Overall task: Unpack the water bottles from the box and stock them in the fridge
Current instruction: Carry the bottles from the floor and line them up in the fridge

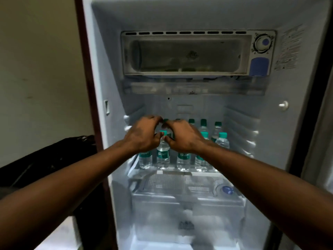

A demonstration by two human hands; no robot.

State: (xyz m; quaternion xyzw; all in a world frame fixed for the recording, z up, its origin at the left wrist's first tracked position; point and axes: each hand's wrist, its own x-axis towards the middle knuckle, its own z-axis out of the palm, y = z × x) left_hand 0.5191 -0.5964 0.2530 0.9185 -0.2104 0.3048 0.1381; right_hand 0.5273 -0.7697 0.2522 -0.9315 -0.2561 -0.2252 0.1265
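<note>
Filling most of the frame, the open fridge [111, 87] shows its white liner, a freezer box [187, 55] with a dial across the top centre, and a bare wall at the left edge. Your water bottles [183, 157] stand in two rows on the clear shelf [173, 173] at mid-frame, green caps up, close together. The box is not in view.

Your left hand [142, 136] and right hand [182, 138] meet over the left half of the rows, fingers curled down around the cap tops; whether either is actually gripping a bottle or only steadying it, you cannot tell from here, since the palms cover the necks.

This looks like the settling step. Keep each bottle upright and ease it back until it touches its neighbour, so the front edge of the shelf stays free. Move one at a time; a sideways nudge could topple the packed row. Let go straight upward, clear of the caps.
</note>
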